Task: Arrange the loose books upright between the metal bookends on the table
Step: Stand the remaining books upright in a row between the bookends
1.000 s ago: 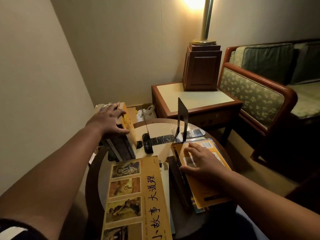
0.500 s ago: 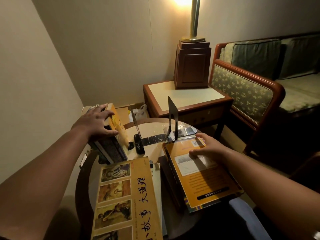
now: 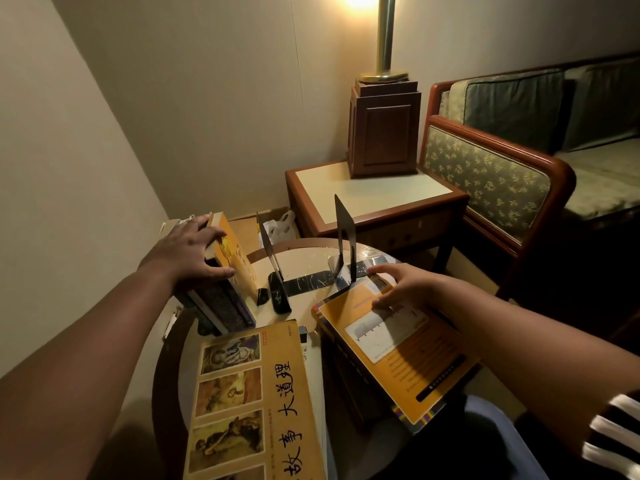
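Observation:
On the round table (image 3: 304, 249) two black metal bookends stand apart: a left bookend (image 3: 272, 263) and a taller right bookend (image 3: 344, 233). My left hand (image 3: 188, 252) rests on top of several upright books (image 3: 221, 296) at the table's left edge, fingers spread over them, outside the left bookend. My right hand (image 3: 398, 284) touches the far end of an orange book (image 3: 398, 348), which lies on a dark stack at the right. A large yellow picture book (image 3: 249, 407) lies flat in front.
A wooden side table (image 3: 370, 195) with a lamp base (image 3: 382, 128) stands behind the round table. A green sofa (image 3: 502, 174) fills the right. A white plastic bag (image 3: 280, 225) lies on the floor by the wall. The wall is close on the left.
My right hand slid from the middle of the orange book up to its far end near the right bookend. My left hand stays on the upright books.

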A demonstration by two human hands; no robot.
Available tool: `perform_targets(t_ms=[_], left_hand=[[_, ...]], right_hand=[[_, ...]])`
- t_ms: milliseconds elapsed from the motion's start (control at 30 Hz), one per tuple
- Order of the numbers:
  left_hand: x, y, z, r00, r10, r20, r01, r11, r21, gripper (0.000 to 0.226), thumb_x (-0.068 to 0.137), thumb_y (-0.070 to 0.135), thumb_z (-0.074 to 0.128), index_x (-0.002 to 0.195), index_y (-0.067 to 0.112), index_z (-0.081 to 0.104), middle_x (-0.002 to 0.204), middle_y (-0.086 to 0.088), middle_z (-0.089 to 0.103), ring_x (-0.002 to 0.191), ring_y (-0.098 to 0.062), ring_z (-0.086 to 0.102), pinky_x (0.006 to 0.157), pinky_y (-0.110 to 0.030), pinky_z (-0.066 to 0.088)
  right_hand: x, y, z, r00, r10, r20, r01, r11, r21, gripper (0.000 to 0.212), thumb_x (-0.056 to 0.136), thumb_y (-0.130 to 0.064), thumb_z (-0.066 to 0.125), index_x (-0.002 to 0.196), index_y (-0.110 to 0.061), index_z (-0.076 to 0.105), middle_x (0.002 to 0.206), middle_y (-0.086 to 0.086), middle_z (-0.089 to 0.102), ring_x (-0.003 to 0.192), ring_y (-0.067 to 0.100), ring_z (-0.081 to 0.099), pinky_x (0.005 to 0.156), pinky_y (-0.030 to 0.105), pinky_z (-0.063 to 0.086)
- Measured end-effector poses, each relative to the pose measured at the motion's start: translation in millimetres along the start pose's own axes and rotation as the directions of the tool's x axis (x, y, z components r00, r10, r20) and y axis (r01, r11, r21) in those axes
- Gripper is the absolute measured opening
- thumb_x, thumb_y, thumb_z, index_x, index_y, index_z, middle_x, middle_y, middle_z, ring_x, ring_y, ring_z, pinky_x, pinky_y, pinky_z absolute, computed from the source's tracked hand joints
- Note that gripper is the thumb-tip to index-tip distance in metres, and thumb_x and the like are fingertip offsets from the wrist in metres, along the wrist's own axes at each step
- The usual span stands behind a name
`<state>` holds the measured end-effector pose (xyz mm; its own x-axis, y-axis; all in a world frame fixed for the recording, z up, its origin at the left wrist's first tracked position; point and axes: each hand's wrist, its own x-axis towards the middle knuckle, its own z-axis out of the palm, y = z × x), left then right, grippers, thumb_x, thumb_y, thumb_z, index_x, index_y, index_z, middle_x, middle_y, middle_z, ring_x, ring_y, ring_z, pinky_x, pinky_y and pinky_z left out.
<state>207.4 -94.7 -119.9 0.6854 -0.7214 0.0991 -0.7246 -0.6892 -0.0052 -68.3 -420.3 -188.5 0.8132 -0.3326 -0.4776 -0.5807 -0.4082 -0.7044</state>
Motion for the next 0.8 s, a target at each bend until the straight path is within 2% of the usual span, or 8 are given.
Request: perform_targets(t_ms=[167,267,333,400,467,633,700,800], left_hand=[[1,0,1,1.000,0.005,0.003,-0.005,1.000,0.004,0.087,0.068,0.075,0.068,0.141,0.038,0.040,0.162,0.001,0.017,0.146,-0.032,0.022,0.106,-0.059,0.038],[1,-1,0,1.000,0.010,-0.001,-0.010,1.000,-0.001,0.088,0.067,0.075,0.069,0.142,0.038,0.039,0.162,0.001,0.018,0.146,-0.032,0.022,0.107,-0.059,0.038],[0,-1,0,1.000,0.006,-0.003,-0.006,1.000,-0.001,0.088,0.067,0.074,0.069,0.142,0.039,0.039,0.162,0.001,0.018,0.146,-0.031,0.022,0.107,-0.058,0.037],[0,0,0,1.000,0.005,-0.003,-0.005,1.000,-0.007,0.087,0.067,0.074,0.069,0.142,0.039,0.039,0.162,0.001,0.018,0.146,-0.030,0.021,0.107,-0.057,0.036],[0,0,0,1.000,0.006,-0.001,-0.006,1.000,-0.010,0.087,0.067,0.074,0.069,0.141,0.040,0.039,0.163,0.002,0.018,0.146,-0.030,0.021,0.108,-0.056,0.036],[0,-1,1,1.000,0.003,0.004,-0.003,1.000,-0.012,0.087,0.067,0.074,0.069,0.142,0.040,0.039,0.163,0.001,0.018,0.147,-0.031,0.021,0.109,-0.057,0.035],[1,-1,1,1.000,0.005,0.009,-0.005,1.000,-0.010,0.087,0.068,0.074,0.069,0.142,0.039,0.039,0.163,0.000,0.017,0.147,-0.031,0.021,0.109,-0.057,0.035],[1,-1,0,1.000,-0.001,0.016,0.001,1.000,-0.016,0.087,0.068,0.073,0.069,0.142,0.040,0.039,0.163,0.001,0.017,0.147,-0.032,0.020,0.109,-0.058,0.035]], right_hand=[[-6,-27,11,0.995,0.019,-0.098,-0.039,0.977,-0.209,0.092,0.074,-0.022,0.086,0.150,-0.038,0.036,0.147,0.011,0.043,0.117,0.031,0.056,0.076,0.036,0.061],[-16,-45,31,0.955,-0.122,-0.271,-0.038,0.854,-0.519,0.086,0.075,-0.031,0.085,0.149,-0.031,0.040,0.149,0.011,0.041,0.130,0.032,0.045,0.095,0.044,0.054],[-20,-51,45,0.926,-0.217,-0.309,-0.059,0.725,-0.686,0.080,0.080,-0.035,0.080,0.149,-0.029,0.039,0.160,0.019,0.020,0.147,0.042,0.019,0.113,0.056,0.032],[-22,-56,55,0.922,-0.245,-0.301,-0.060,0.676,-0.734,0.077,0.085,-0.038,0.074,0.150,-0.026,0.035,0.164,0.023,0.000,0.150,0.046,-0.003,0.118,0.061,0.014],[-21,-57,62,0.924,-0.256,-0.283,-0.038,0.677,-0.735,0.072,0.087,-0.040,0.070,0.149,-0.026,0.035,0.164,0.022,0.000,0.149,0.047,-0.003,0.118,0.062,0.012],[-21,-69,82,0.961,-0.234,-0.149,0.123,0.840,-0.529,0.073,0.084,-0.054,0.070,0.147,-0.030,0.041,0.146,0.007,0.044,0.129,0.031,0.045,0.101,0.046,0.048],[-19,-73,90,0.983,-0.180,-0.031,0.125,0.789,-0.601,0.084,0.078,-0.062,0.072,0.149,-0.037,0.034,0.149,0.007,0.041,0.133,0.036,0.037,0.104,0.057,0.043],[-16,-75,99,0.991,-0.119,0.056,0.122,0.681,-0.722,0.095,0.073,-0.062,0.076,0.151,-0.041,0.026,0.159,0.009,0.026,0.144,0.048,0.013,0.107,0.077,0.020]])
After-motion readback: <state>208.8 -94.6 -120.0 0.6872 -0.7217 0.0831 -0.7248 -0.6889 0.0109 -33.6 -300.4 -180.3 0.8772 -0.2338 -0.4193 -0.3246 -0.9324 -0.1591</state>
